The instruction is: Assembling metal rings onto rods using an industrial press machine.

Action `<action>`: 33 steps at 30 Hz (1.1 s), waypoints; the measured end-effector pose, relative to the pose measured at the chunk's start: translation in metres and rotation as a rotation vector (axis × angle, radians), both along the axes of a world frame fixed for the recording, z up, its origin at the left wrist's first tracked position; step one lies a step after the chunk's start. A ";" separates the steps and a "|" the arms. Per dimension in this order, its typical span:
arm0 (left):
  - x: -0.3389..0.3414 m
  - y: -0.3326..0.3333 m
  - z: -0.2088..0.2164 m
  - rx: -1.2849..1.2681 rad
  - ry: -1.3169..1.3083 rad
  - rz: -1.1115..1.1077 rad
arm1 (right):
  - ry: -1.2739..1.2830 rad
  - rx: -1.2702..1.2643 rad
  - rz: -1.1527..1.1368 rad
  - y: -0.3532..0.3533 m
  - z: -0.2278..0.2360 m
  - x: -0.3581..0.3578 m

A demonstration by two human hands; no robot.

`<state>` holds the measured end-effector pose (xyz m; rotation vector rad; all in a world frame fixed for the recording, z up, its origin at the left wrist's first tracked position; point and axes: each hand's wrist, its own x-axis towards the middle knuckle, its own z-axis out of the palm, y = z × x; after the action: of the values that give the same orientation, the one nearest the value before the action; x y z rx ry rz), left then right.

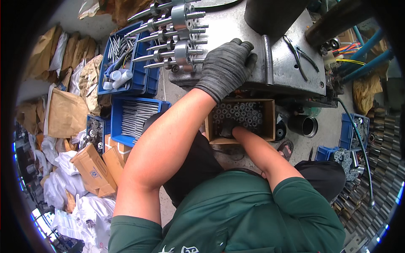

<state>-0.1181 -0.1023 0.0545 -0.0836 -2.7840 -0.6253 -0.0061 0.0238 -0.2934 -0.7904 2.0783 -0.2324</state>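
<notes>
My left hand [228,67], in a dark grey knitted glove, rests over the front of a metal bench plate [291,71]. Its fingers are slightly bent, the thumb stands apart, and nothing shows in its grasp. Just to its left, several steel shafts carrying round rotors [182,52] lie in a row. A thick metal rod [267,59] is right of the hand. Below the bench, my right hand [229,127], also dark-gloved, reaches into a cardboard box [271,120] of small ring-shaped metal parts [249,113]. Its fingers are hidden among them.
Pliers [300,59] lie on the bench beside a dark upright cylinder [274,17]. Blue bins of shafts [133,120] and mixed parts [120,55] stand at left, near cartons [95,168]. A hollow metal cylinder [303,125] is on the floor at right.
</notes>
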 end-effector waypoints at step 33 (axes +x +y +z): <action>0.001 0.001 0.002 -0.015 -0.012 -0.007 | 0.139 -0.188 0.084 -0.009 -0.061 0.016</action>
<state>-0.1172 -0.1017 0.0567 -0.0933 -2.8017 -0.6090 0.0096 0.0150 -0.3543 -1.0311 2.1695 -0.3383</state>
